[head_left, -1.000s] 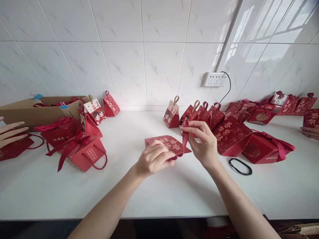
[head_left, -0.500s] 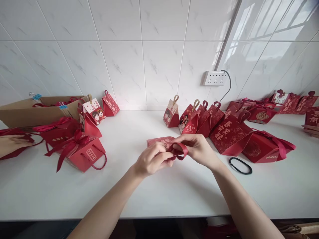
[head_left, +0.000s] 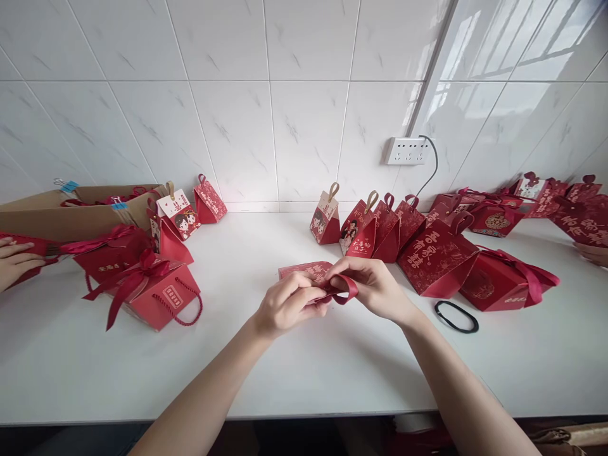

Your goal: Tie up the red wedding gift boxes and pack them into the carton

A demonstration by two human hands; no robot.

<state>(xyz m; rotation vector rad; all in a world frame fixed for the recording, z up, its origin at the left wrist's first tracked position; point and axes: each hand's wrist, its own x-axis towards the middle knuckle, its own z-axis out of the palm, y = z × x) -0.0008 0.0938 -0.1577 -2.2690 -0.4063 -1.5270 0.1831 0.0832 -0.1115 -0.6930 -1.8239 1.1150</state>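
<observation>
Over the middle of the white table, my left hand (head_left: 291, 303) is closed in a pinch on the near end of a red gift box (head_left: 304, 270). The box, with pale lettering, shows just behind my fingers. My right hand (head_left: 377, 288) pinches a red ribbon loop (head_left: 350, 290) at that same end of the box. Both hands' fingertips almost meet there, and they hide where ribbon and box join. A black elastic band (head_left: 456, 316) lies on the table to the right of my right forearm.
Several red gift boxes (head_left: 439, 259) with ribbon handles stand at the right. Boxes with bows (head_left: 166, 285) and a cardboard carton (head_left: 71, 218) are at the left. Co-workers' hands hold red items at the left (head_left: 16, 258) and right (head_left: 591, 253) edges. A socket strip (head_left: 407, 151) is on the tiled wall.
My hands stay nearly in place, with the ribbon loop slightly reshaped. The left co-worker's hand has shifted on its red item. At the far right, a held red box has moved left and up.
</observation>
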